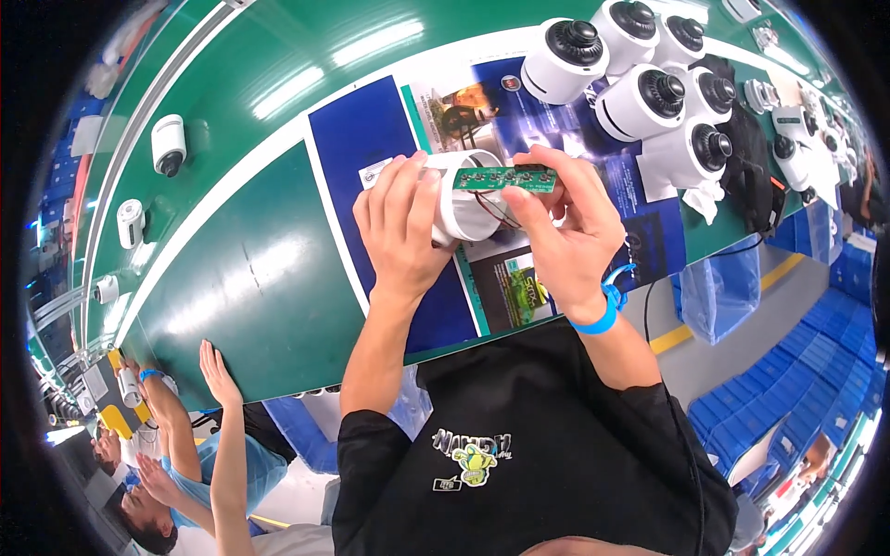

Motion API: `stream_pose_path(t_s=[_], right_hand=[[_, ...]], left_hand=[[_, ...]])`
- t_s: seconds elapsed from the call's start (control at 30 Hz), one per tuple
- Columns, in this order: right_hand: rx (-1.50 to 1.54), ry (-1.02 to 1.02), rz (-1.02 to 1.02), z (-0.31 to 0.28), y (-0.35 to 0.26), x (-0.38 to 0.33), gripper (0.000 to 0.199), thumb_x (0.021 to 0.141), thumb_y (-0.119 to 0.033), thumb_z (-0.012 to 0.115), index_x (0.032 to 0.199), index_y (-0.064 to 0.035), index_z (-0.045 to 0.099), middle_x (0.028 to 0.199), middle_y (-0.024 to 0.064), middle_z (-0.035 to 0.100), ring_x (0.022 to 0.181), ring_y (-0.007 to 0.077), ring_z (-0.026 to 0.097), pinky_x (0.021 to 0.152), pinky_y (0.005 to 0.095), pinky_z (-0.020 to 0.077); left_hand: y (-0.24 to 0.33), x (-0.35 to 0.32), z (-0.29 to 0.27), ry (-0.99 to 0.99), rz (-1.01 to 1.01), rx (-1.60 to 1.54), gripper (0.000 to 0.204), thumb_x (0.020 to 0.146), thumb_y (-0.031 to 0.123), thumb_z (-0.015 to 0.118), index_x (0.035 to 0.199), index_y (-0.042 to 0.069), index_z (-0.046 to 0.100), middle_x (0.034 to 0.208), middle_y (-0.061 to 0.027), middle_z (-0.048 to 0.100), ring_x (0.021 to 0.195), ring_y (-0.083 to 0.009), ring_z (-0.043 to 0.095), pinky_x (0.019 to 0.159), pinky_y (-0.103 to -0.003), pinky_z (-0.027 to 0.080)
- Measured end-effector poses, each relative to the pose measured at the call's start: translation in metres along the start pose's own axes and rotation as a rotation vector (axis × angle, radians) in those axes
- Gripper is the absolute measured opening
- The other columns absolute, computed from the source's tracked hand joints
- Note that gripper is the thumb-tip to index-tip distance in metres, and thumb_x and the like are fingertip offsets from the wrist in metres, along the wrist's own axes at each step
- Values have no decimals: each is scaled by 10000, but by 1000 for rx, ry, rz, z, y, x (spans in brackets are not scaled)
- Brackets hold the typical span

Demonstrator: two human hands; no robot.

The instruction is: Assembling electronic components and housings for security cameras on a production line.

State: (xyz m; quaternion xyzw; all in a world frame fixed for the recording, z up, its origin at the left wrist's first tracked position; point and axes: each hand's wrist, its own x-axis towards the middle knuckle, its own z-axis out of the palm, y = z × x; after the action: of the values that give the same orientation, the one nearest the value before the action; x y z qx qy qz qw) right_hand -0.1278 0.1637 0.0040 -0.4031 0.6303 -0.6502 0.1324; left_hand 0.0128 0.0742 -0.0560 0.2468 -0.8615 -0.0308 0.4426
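Two bare hands are occupied at a white housing [453,219], a hollow cylinder held over the counter [241,278] with its open end turned to the right. It is clasped by the left hand [400,232], whose fingers are curled over its left side; the mouth is thereby left uncovered, apparently for access. At that mouth, a narrow green circuit board [505,179] is pinched between the thumb and fingers of the right hand [579,222], gripped toward its right end so that, it seems, its dark round parts are kept facing up. Thin wires [501,210] are looped below the board at the housing's mouth, and by them the board is probably kept close; where they end cannot be told.

Beneath the housing, a printed mat [357,185] is spread, perhaps as a guard against scratches. Beyond the housing and to its right, several white dome cameras [663,94] are crowded together, seemingly to be kept out of the hands' way. Well to the left of the housing, a co-worker's hand [218,372] is rested at the counter's near edge. Farther off, beyond the housing and leftward, a single white camera [168,144] is set apart.
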Motion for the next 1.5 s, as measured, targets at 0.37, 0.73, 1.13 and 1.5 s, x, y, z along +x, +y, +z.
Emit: stream_pose_path(t_s=[0.37,0.73,1.13,1.5], right_hand=[[-12,-19,-103,1,7,-4,404,716,50,770,1100,23,646,1000,88,676,682,77,540,583,200,442],[-339,-241,-322,-4,4,1,425,755,-133,719,1152,-15,624,1043,75,642,879,274,596,769,396,478],[-476,-720,-523,-33,-13,51,310,705,-14,642,1015,-24,645,1094,128,600,971,307,613,789,373,532],[-358,-969,-525,-33,-13,66,167,713,-11,620,875,17,649,846,149,614,809,340,650,719,382,538]], left_hand=[[-3,11,-16,-156,-5,-147,739,558,98,836,1227,84,521,1229,-135,594,1112,-341,576,880,-449,452],[1,13,-20,-107,94,-34,659,658,156,802,1243,86,508,1221,-144,602,1079,-329,594,860,-450,445],[7,23,-46,-364,53,-145,799,525,206,868,1232,49,531,1184,-128,622,1057,-311,600,826,-418,442],[11,23,-55,-459,-21,-247,904,459,238,909,1235,61,482,1198,-114,630,1031,-304,611,815,-399,438]])
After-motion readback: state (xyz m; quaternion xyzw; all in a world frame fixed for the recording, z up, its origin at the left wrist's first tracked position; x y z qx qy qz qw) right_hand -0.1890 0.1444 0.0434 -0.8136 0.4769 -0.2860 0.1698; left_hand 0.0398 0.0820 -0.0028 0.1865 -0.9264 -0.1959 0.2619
